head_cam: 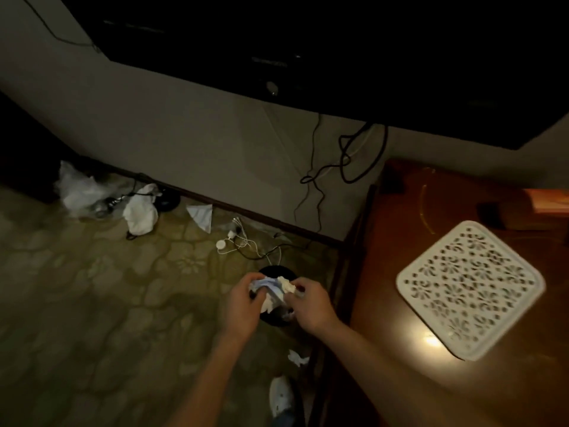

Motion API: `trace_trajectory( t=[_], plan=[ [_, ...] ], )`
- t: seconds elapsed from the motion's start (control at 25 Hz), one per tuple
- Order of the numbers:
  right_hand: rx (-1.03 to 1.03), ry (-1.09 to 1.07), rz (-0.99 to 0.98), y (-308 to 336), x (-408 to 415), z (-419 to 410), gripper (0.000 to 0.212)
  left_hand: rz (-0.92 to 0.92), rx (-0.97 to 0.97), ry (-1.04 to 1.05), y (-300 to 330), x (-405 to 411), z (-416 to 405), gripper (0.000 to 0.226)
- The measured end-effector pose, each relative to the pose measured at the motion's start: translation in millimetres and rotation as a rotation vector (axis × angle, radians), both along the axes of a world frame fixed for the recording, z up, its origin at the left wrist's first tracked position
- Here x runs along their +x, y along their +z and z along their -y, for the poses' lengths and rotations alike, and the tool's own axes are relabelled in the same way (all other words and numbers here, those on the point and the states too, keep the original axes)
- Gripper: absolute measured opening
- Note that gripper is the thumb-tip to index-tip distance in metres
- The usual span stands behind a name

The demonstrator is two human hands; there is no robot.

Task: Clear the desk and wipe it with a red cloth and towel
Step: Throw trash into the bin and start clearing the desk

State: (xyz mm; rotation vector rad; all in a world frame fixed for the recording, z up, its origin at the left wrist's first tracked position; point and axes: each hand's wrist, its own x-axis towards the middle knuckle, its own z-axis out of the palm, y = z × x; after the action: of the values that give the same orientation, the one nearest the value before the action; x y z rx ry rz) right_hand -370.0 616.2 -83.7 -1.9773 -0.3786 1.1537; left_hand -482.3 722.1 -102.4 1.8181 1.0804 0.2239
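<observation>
Both my hands hold a crumpled wad of white tissue paper (274,289) above a small black bin (277,318) on the floor, left of the desk. My left hand (243,303) grips its left side. My right hand (308,303) pinches its right side. The brown wooden desk (415,318) fills the right of the view, with a white perforated square tray (469,289) lying on it. No red cloth is in view.
A dark monitor (338,57) hangs above the desk's back, with black cables (345,161) trailing down the wall. The patterned floor (107,303) carries plastic bags (77,189), crumpled white paper (140,211), a white charger with cord (234,240) and a tissue scrap (297,357).
</observation>
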Motion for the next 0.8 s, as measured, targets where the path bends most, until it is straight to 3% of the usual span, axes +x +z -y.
trace_trajectory(
  t=[0.16, 0.44, 0.64, 0.8],
  plan=[
    [-0.234, -0.1, -0.068, -86, 9, -56, 0.007, -0.075, -0.095, -0.037, -91, 6, -36, 0.022],
    [-0.493, -0.038, 0.012, -241, 6, -93, 0.031, -0.11, -0.275, -0.012, -234, 0, -49, 0.021],
    [-0.491, 0.041, 0.007, -287, 5, -105, 0.058, -0.139, -0.512, -0.086, -294, 2, -75, 0.052],
    [-0.502, 0.023, 0.022, -278, -2, -98, 0.056, -0.185, -0.459, -0.17, -298, -3, -81, 0.066]
  ],
)
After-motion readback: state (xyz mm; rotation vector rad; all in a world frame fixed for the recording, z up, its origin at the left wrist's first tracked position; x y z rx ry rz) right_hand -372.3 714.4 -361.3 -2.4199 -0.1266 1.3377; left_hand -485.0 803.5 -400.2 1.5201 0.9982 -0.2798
